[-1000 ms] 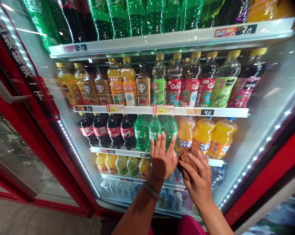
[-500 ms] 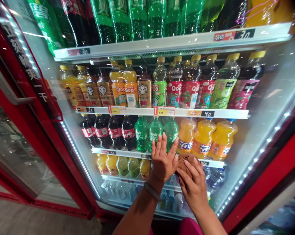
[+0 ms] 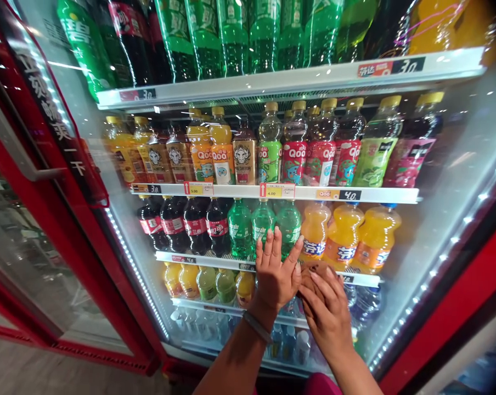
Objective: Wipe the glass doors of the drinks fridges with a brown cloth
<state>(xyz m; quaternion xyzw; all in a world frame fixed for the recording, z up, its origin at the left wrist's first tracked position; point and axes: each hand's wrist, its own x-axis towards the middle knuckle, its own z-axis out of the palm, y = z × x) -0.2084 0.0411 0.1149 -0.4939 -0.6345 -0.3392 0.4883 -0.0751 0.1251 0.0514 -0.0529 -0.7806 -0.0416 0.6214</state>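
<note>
My left hand is raised in front of the drinks fridge, palm forward and fingers spread. Nothing is in it, and a grey band circles its wrist. Whether it touches the fridge glass I cannot tell. Beyond its fingertips stand green soda bottles. Close beside it, my right hand has its fingers curled over a brown rounded thing, whose kind I cannot make out. My left thumb is right next to that brown thing. Behind the right hand are orange soda bottles with blue lettering.
Cola bottles stand left of the green ones. Above runs a shelf of juice bottles with price tags, and higher still, large green bottles. A red door frame with a metal handle is at left, another red edge at right.
The fridge and its bottles sit slightly lower in the picture, as my view has tilted up a little. Both hands keep nearly the same pose.
</note>
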